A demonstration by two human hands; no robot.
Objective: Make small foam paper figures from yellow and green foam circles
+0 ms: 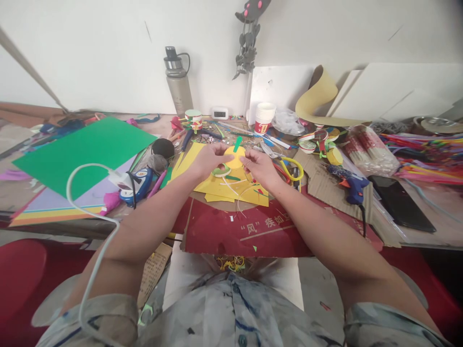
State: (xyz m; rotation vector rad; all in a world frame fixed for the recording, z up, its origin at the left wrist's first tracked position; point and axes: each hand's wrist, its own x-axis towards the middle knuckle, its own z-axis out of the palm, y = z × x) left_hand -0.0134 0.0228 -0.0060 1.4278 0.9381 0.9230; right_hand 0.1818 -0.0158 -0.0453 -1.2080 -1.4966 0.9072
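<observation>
Between my two hands is a round yellow paper piece [236,158] with a green strip [238,143] standing up from its top edge. My left hand [213,159] pinches its left side, and my right hand [256,164] grips the right side with thumb and fingers. Just below lies a round piece with a pale green face [221,170], partly covered by my left hand. Under both hands are yellow paper sheets [253,195] with thin paper scraps, on a red cardboard sheet [217,236].
Scissors with yellow handles [291,168] and a blue glue gun [356,185] lie to the right, near a black phone [401,202]. Green paper [87,154] and a white cable [97,250] are at the left. Paper cups [264,118] and a bottle [179,86] stand at the back.
</observation>
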